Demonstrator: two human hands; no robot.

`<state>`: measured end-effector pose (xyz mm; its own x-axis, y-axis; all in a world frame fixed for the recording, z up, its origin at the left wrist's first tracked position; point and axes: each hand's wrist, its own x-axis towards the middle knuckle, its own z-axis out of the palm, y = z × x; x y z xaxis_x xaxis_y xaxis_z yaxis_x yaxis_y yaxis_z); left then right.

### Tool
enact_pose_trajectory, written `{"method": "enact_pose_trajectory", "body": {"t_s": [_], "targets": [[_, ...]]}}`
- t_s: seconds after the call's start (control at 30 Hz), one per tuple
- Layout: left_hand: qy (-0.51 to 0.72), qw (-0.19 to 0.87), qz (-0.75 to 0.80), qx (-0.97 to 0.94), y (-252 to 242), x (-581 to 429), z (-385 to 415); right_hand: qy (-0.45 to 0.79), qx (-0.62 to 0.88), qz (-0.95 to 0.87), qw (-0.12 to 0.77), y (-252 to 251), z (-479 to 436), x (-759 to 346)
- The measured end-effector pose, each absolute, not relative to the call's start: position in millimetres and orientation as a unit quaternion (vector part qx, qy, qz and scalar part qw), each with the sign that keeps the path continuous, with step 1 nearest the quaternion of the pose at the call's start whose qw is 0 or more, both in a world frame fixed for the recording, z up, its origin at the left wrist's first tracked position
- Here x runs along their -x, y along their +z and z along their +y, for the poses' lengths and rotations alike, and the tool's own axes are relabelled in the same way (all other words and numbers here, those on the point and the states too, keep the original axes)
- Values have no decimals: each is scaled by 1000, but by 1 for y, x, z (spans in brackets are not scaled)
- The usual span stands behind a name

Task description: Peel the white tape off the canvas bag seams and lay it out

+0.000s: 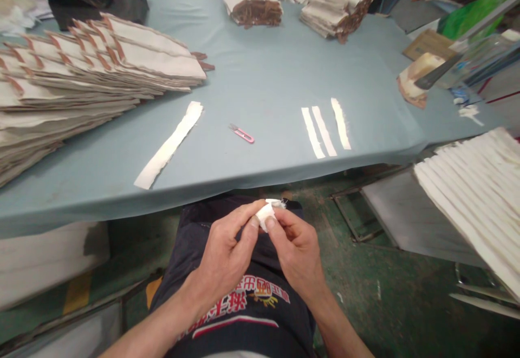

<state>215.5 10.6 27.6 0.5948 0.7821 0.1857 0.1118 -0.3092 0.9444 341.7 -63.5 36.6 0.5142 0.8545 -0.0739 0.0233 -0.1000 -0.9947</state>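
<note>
A small white fabric strip (266, 214), folded over and frayed at one end, is pinched between both hands above the lap. My left hand (231, 241) grips its left side with thumb and index finger. On its right side, my right hand (296, 247) holds it the same way. Beyond the hands, pink thread snips (242, 133) lie on the blue-green tablecloth (260, 76). One longer white strip (169, 145) rests to their left, and three short strips lie to their right, the rightmost (340, 123) with a frayed edge.
Layered fabric pieces (150, 49) cover the table's left side. Two fabric bundles (254, 1) (337, 0) stand at the back. A tape roll (422, 71) is at the right, above a stack of white fabric (475, 184). The table edge (252, 182) runs just beyond the hands.
</note>
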Motion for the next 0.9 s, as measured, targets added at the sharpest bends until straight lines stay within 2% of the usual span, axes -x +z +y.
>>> {"method": "enact_pose_trajectory", "body": {"t_s": [0.43, 0.7, 0.9], "targets": [[319, 508, 302, -741, 24, -221, 12, 346, 690, -330, 543, 30, -61, -344], [267, 557, 305, -725, 25, -220, 22, 234, 720, -464, 460, 30, -65, -350], [248, 533, 271, -762, 24, -216, 29, 182, 719, -528, 414, 28, -68, -350]]}}
